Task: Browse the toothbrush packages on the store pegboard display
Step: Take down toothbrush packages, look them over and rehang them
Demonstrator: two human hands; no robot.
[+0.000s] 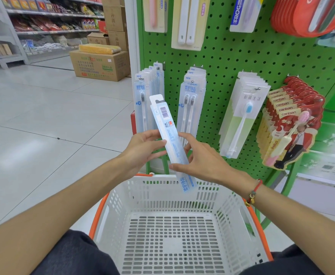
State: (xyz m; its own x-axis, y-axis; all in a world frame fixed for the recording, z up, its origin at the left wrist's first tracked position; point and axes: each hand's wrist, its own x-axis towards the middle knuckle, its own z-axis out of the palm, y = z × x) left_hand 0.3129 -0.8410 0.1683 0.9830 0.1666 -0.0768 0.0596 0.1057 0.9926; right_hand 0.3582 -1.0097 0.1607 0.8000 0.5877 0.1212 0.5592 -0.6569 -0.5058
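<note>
A long pale-blue toothbrush package (168,133) is held tilted in front of the green pegboard (232,62), its back with a barcode facing me. My left hand (144,149) grips its left edge with thumb and fingers. My right hand (200,157) holds the lower right part, fingers behind the pack and thumb in front. On pegs behind hang rows of similar blue single packs (142,100), twin packs (191,104), white packs with a blue-headed brush (242,116) and red "canban" packs (289,124).
A white slotted shopping basket (232,207) with orange handles sits right below my hands. More packs hang along the pegboard's top. Cardboard boxes (101,64) stand on the tiled floor to the left, with store shelves (51,22) beyond.
</note>
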